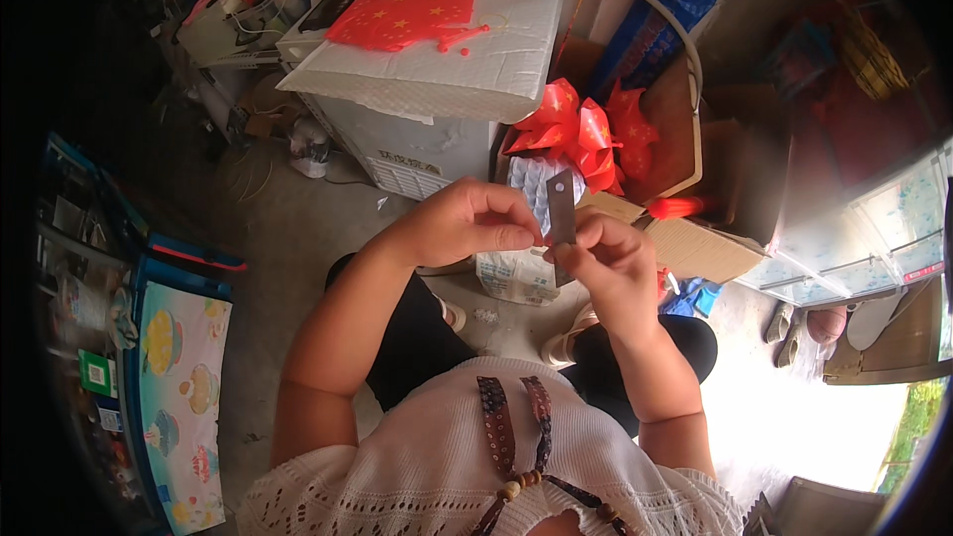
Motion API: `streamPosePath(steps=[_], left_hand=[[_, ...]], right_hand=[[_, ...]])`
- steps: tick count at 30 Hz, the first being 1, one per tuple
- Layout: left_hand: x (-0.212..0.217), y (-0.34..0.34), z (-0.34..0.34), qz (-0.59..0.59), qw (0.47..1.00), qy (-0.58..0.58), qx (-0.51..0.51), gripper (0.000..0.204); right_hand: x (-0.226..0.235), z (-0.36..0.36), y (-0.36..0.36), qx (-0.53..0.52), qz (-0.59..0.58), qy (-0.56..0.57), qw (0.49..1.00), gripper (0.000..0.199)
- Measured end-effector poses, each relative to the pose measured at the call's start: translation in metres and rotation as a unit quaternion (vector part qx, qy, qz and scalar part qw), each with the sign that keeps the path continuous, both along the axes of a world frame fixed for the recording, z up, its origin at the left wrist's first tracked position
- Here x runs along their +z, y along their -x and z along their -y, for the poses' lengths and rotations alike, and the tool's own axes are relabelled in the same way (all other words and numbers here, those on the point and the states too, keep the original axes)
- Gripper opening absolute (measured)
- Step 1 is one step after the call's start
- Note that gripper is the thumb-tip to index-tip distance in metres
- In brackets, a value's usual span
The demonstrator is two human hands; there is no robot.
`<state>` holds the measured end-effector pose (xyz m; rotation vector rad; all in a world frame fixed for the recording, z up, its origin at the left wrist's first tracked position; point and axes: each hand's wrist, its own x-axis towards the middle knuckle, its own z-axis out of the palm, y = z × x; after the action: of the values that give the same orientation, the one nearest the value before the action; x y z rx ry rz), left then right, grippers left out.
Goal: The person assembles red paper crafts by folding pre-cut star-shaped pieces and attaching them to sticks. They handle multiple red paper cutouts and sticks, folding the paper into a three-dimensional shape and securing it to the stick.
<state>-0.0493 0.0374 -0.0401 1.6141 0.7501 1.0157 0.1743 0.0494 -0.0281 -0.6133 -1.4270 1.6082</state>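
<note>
You sit over a grey concrete floor (298, 238) crowded with boxes. Ahead, a white chest (417, 144) bears a padded white sheet (496, 50) with a red starred flag (402, 15) on it. To its right, an open cardboard box (685, 238) holds red starred bows (586, 129). Your left hand (472, 223) and right hand (611, 268) meet at chest height, fingertips pressed together, pinching a thin grey strip (562, 218) upright between them.

Grey blade (562, 223), red yellow-starred flags (581, 134)

Red paper stars (586, 134) crowding ahead, white cabinet (417, 144) front-left, bare floor (288, 228) left.
</note>
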Motion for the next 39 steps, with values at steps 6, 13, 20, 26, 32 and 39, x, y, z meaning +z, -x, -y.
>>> streamPosePath(steps=[6,13,20,26,32,39], left_hand=[[-0.011,-0.028,0.019,0.093,0.979,0.133,0.126,0.013],[0.054,-0.044,0.049,-0.346,0.855,-0.215,0.322,0.006],[0.023,0.000,0.014,0.047,0.978,0.203,0.015,0.024],[-0.015,-0.036,0.029,0.279,0.899,0.337,0.019,0.026],[0.022,-0.048,0.049,-0.015,0.972,0.125,0.199,0.019],[0.038,-0.053,0.051,-0.189,0.920,-0.097,0.328,0.010]], right_hand=[[-0.023,-0.019,0.002,-0.001,-0.106,0.151,0.983,0.011],[-0.015,0.000,0.017,-0.229,0.170,-0.448,0.847,0.014],[-0.001,0.000,0.001,0.044,-0.082,0.087,0.992,0.011],[-0.008,-0.003,0.004,-0.110,0.019,-0.067,0.991,0.009],[-0.008,0.002,0.014,-0.254,0.148,-0.447,0.845,0.014],[-0.012,-0.003,0.011,-0.195,0.065,-0.261,0.943,0.010]])
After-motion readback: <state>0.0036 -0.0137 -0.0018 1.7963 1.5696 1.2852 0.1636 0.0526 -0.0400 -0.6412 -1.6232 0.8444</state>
